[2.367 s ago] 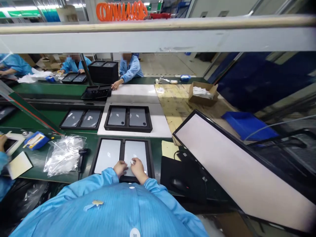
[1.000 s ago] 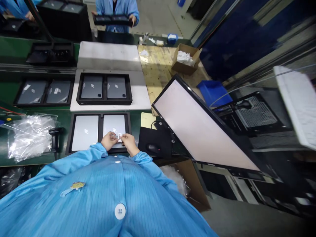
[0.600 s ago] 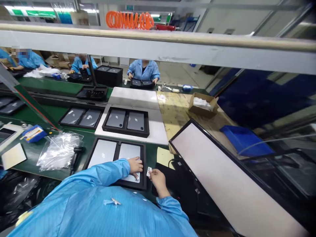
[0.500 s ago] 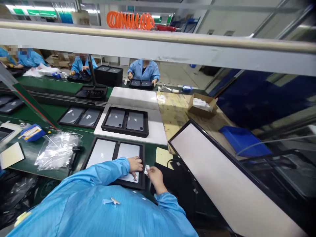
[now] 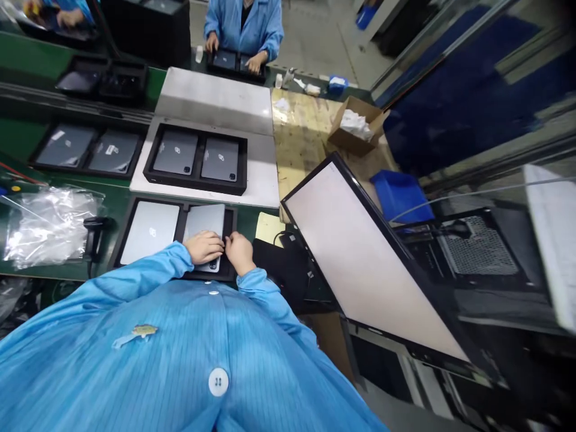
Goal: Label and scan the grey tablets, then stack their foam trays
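A silver tablet [image 5: 204, 221] with a camera bump sits slightly askew in the right compartment of a black two-compartment tray [image 5: 117, 252]. My left hand [image 5: 204, 247] grips this tablet, its fingers curled toward the right edge. Close against the same edge is my right hand [image 5: 240, 252], fingers pinched together; whatever is between them is hidden. In the left compartment another silver tablet [image 5: 150, 231] lies flat, logo up.
Behind the tray, a black tray [image 5: 195, 185] of two grey tablets stands on a white board [image 5: 261, 162]. Left are plastic bags [image 5: 56, 225] and a black scanner [image 5: 94, 237]. A tilted monitor [image 5: 360, 252] stands at right. Across the bench, a person [image 5: 245, 30] handles another tray.
My view has tipped downward. The right tablet now sits askew in its compartment, with my left hand on its edge. My right hand has moved in to that edge; its small white piece is out of sight.
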Action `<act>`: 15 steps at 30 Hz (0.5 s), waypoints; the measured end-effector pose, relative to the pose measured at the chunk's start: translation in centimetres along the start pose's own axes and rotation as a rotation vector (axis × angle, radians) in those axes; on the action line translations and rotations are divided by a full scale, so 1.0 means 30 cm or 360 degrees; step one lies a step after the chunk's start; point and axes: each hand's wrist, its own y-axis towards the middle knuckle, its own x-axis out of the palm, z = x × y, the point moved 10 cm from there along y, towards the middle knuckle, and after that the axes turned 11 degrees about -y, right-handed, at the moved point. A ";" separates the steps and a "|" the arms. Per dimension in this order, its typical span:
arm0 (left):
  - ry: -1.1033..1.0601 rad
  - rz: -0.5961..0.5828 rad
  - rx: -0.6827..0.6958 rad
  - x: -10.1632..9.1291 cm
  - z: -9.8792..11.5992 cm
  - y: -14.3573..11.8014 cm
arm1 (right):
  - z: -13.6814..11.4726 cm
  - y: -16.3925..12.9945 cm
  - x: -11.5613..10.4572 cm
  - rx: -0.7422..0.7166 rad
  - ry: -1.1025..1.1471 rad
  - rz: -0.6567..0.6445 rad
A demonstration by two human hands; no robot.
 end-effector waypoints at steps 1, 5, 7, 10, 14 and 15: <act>-0.0034 -0.0061 -0.0082 0.042 -0.007 -0.018 | 0.007 0.003 -0.014 -0.0009 -0.0025 0.0006; -0.0009 0.0052 -0.0659 0.058 -0.088 -0.245 | 0.020 -0.038 -0.034 -0.0064 -0.0099 0.0072; 0.0179 0.0474 -0.1217 -0.072 -0.176 -0.479 | 0.037 -0.089 0.022 -0.0109 -0.0074 0.0009; 0.0235 0.0908 -0.2099 -0.225 -0.267 -0.871 | 0.068 -0.155 0.137 -0.0168 -0.0032 -0.0102; -0.0222 0.0749 -0.2725 -0.219 -0.329 -1.089 | 0.102 -0.175 0.175 -0.0130 -0.0047 0.0033; -0.0229 0.0743 -0.2740 -0.226 -0.327 -1.092 | 0.106 -0.174 0.167 -0.0137 -0.0032 0.0070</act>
